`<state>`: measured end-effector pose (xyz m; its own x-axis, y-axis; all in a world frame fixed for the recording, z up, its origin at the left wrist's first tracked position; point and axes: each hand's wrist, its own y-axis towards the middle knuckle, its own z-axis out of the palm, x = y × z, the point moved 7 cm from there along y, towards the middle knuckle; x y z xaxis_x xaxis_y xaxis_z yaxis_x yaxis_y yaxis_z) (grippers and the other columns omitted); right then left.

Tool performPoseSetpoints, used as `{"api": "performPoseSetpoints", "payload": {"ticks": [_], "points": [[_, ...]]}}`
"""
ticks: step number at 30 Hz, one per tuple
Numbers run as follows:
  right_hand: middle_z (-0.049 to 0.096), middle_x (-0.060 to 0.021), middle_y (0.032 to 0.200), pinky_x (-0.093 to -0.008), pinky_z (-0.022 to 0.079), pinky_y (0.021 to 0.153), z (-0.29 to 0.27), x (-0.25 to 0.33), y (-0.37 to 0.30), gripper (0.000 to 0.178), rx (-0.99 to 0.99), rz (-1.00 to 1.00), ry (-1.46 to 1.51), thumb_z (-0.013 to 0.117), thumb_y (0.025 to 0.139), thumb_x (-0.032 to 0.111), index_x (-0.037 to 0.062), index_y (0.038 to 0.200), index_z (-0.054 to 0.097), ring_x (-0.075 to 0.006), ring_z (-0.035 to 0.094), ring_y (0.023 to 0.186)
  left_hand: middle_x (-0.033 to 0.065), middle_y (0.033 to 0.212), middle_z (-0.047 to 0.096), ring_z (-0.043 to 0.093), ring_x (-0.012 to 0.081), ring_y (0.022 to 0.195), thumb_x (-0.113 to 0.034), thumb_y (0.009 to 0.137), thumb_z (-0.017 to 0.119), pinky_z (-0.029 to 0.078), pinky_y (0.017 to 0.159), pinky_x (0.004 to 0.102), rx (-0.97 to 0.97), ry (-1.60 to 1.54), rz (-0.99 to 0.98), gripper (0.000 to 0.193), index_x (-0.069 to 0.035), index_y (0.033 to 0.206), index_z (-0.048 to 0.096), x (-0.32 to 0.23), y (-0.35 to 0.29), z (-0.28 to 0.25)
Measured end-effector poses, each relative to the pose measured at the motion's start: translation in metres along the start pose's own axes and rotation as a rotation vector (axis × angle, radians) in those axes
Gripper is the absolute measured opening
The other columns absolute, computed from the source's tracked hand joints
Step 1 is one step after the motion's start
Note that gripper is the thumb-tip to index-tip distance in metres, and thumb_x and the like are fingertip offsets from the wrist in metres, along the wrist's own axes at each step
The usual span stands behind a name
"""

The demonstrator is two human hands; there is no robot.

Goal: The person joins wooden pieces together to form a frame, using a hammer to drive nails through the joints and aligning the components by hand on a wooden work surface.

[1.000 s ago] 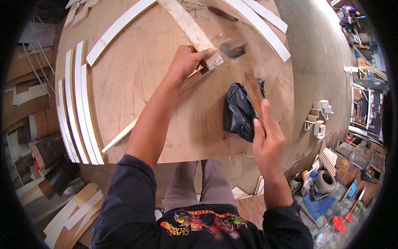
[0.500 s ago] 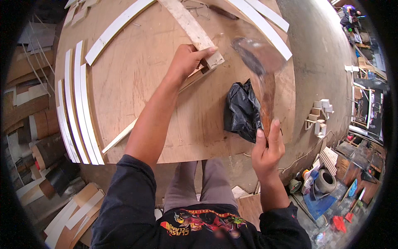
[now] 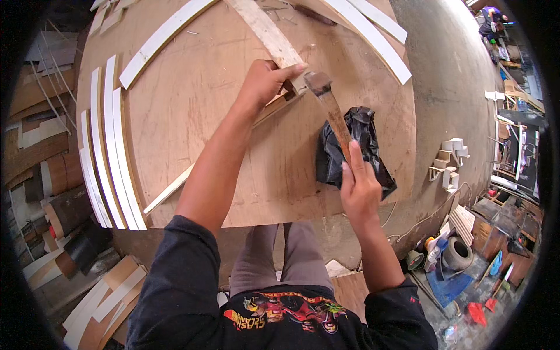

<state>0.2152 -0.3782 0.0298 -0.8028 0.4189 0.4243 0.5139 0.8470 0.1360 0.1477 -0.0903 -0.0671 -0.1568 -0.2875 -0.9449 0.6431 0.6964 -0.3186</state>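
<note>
My left hand point(image 3: 265, 87) grips the near end of a pale wooden strip point(image 3: 262, 35), its thumb stretched along the top. Under that end a second, thinner wood strip point(image 3: 170, 188) runs off toward the near left, partly hidden by my forearm. In my right hand point(image 3: 361, 189) is a hammer point(image 3: 333, 114) with a wooden handle, fingers wrapped round its lower part. The hammer's dark head lies right beside the end of the pale strip; whether it touches a nail there I cannot tell. A crumpled black plastic bag point(image 3: 363, 137) lies behind the handle on the plywood tabletop point(image 3: 280, 175).
Several white-faced curved strips point(image 3: 108, 151) lie along the table's left side. More curved white pieces point(image 3: 169, 41) lie at the far left and far right. A dark tool point(image 3: 315, 16) and loose nails are at the far edge. Wood offcuts point(image 3: 108, 300) and a cable point(image 3: 402, 236) are on the floor.
The hammer has swung down and to the left, from a blurred raised position to beside the strip's end. My left hand and the strip stay nearly in place.
</note>
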Motion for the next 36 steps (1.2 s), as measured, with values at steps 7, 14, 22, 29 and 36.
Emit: {"api": "performPoseSetpoints", "payload": {"ticks": [7,14,22,29,36], "points": [[0.064,-0.0169,0.084,-0.0418,0.054,0.062,-0.035,0.016,-0.004,0.054,-0.25,-0.132,0.167,0.069,0.098,0.007,0.0098,0.151,0.056,-0.0325,0.063,0.069,0.0069,0.074,0.069,0.062,0.0146,0.057,-0.033,0.089,0.083,0.047,0.054,0.0302,-0.025,0.061,-0.018,0.039,0.004,0.09,0.072,0.0,-0.001,-0.005],[0.069,-0.0161,0.09,-0.0399,0.053,0.062,-0.011,0.006,0.001,0.055,0.014,-0.012,0.038,0.069,0.099,0.008,0.0082,0.152,0.055,-0.0314,0.063,0.068,0.001,0.07,0.066,0.05,0.0085,0.057,-0.04,0.085,0.087,0.038,0.053,0.0294,-0.023,0.025,-0.012,0.046,0.004,0.094,0.078,0.003,-0.001,-0.002],[0.062,-0.0161,0.083,-0.0429,0.054,0.062,0.002,-0.009,-0.005,0.055,-0.023,0.01,0.018,0.067,0.1,0.012,0.0207,0.153,0.055,-0.0359,0.063,0.069,0.0009,0.068,0.065,0.049,0.0083,0.056,-0.039,0.085,0.087,0.037,0.053,0.0292,-0.013,0.035,-0.035,0.044,0.003,0.089,0.076,0.001,-0.002,0.002],[0.07,-0.019,0.097,-0.0401,0.055,0.067,-0.039,0.013,-0.002,0.057,-0.206,-0.106,0.187,0.068,0.099,0.006,0.01,0.154,0.053,-0.0345,0.065,0.072,0.0021,0.069,0.065,0.051,0.0088,0.057,-0.039,0.085,0.087,0.039,0.053,0.0292,-0.033,0.061,-0.024,0.044,0.003,0.09,0.076,-0.002,-0.004,-0.002],[0.072,-0.0201,0.105,-0.0429,0.056,0.069,-0.011,0.001,0.007,0.055,0.018,0.068,0.135,0.067,0.099,0.006,0.0094,0.152,0.054,-0.0381,0.065,0.074,0.0051,0.071,0.069,0.054,0.0104,0.057,-0.038,0.085,0.087,0.04,0.055,0.0291,-0.028,0.019,-0.019,0.044,0.004,0.091,0.076,-0.002,-0.007,-0.001]]}}
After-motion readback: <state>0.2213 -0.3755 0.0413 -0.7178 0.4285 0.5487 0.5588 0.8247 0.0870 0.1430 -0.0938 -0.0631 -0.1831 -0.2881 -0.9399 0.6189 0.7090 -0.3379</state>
